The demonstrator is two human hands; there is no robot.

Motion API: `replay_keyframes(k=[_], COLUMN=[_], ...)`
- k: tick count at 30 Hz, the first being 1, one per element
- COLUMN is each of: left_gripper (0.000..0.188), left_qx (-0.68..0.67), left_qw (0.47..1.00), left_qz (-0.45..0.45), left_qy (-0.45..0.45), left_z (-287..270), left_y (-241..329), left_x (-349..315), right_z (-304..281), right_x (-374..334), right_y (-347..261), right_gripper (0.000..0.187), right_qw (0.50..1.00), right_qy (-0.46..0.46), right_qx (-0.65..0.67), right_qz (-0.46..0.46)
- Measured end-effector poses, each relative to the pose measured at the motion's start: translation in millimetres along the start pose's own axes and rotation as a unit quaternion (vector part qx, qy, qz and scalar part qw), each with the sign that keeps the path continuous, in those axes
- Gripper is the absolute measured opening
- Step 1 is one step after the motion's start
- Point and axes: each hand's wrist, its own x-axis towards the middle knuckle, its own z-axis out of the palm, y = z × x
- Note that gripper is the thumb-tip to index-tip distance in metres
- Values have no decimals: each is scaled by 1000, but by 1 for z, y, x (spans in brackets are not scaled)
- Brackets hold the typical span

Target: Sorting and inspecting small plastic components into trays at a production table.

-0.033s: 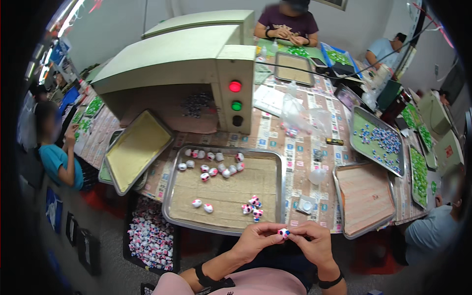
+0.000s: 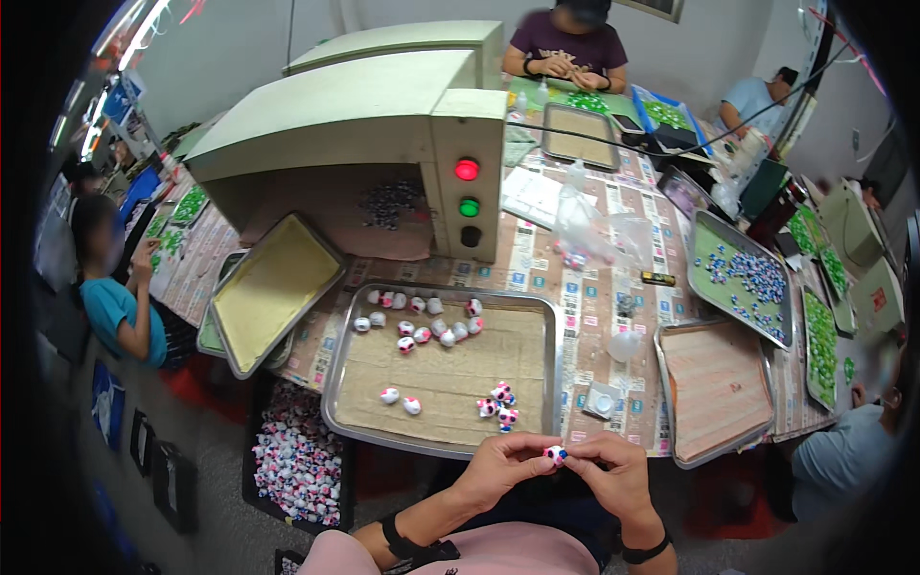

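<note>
Just past the near edge of a metal tray, my left hand and my right hand meet around a small toy figure. It is white and pink with dark spots and a blue part. Fingertips of both hands pinch it, one hand from each side, and hide part of it. On the tray's brown lining, near my hands, lies a cluster of similar toy figures with blue parts. Two white-and-pink pieces lie left of them, and several more white pieces are spread toward the far side.
A pale machine with red and green lights stands behind the tray. A tilted yellow-lined tray is at left, above a black crate of figures. At right are a squeeze bottle, a pink-lined tray and a tray of blue pieces. Other people sit around.
The surroundings sit slightly further right in the picture, as from a small head movement. Both hands keep the same pinch on the toy figure.
</note>
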Motion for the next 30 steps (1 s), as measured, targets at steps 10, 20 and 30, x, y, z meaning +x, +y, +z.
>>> replay_keyframes(k=[10, 20, 30], left_gripper=[28, 26, 28], left_qx=[519, 598, 669], left_qw=[829, 780, 585], left_qz=[165, 185, 307], left_qy=[131, 29, 341], left_z=[-42, -73, -205], left_y=[49, 73, 202], left_x=[-14, -6, 59], right_z=[1, -2, -9], right_x=[-8, -18, -32], right_y=[15, -1, 0], right_gripper=[28, 17, 14], right_qw=[998, 1000, 998], right_qy=[-28, 9, 35], right_qx=[-53, -28, -57], right_qz=[-31, -6, -17])
